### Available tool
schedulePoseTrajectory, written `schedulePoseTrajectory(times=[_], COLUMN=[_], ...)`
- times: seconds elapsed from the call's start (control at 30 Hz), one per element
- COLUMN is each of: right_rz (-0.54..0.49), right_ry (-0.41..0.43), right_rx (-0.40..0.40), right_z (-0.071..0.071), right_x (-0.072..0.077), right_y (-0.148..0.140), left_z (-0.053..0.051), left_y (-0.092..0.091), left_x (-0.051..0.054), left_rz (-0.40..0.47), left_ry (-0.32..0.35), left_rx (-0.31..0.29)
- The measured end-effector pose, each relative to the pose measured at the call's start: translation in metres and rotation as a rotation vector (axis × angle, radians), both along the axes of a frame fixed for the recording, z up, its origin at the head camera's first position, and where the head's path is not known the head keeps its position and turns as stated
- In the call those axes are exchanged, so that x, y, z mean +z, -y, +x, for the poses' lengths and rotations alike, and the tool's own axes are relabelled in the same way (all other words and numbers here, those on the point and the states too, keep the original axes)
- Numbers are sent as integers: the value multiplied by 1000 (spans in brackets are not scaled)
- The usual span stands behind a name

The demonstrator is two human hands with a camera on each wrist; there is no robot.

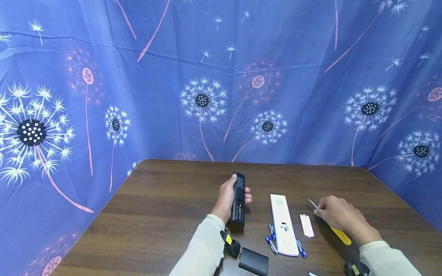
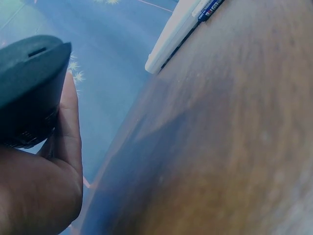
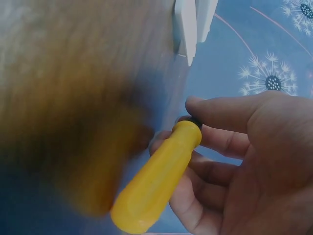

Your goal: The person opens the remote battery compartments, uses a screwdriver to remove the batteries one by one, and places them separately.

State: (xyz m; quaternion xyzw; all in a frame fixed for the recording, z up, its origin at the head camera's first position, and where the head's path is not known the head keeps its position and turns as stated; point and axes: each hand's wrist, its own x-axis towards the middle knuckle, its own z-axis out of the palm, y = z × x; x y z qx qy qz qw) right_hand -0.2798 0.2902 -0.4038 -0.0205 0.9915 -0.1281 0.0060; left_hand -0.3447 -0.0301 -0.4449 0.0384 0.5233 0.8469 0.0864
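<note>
My left hand (image 1: 224, 197) holds a black remote control (image 1: 239, 188), its thumb along the near side and fingertips showing past the far side. The remote's back faces up, with an uncovered battery slot at its lower end. In the left wrist view only one rounded end of the remote (image 2: 29, 83) shows. On the right, my right hand (image 1: 342, 216) pinches a screwdriver just above its yellow handle (image 3: 156, 181), thumb and fingers at the dark collar. The thin metal shaft points away to the left; the handle (image 1: 342, 235) slants low over the table.
Between the hands lies a long white remote-like device (image 1: 281, 214) with a small opening. Blue-and-white batteries (image 1: 271, 245) lie beside it. A small white cover (image 1: 306, 225) lies to its right. A black flat rectangular piece (image 1: 253, 261) sits near the front of the wooden table (image 1: 155, 214).
</note>
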Motion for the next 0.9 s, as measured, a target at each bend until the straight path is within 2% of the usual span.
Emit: schedulePoseTrajectory(times=[0.53, 0.9], right_rz=[-21, -21], right_ry=[47, 49], right_rx=[-41, -35], right_z=[0, 2], right_x=[-4, -5], right_y=[6, 8], left_z=[3, 1], left_y=[0, -1], left_x=[3, 2], left_rz=[-20, -36], left_ry=[-4, -4], left_rx=[4, 20])
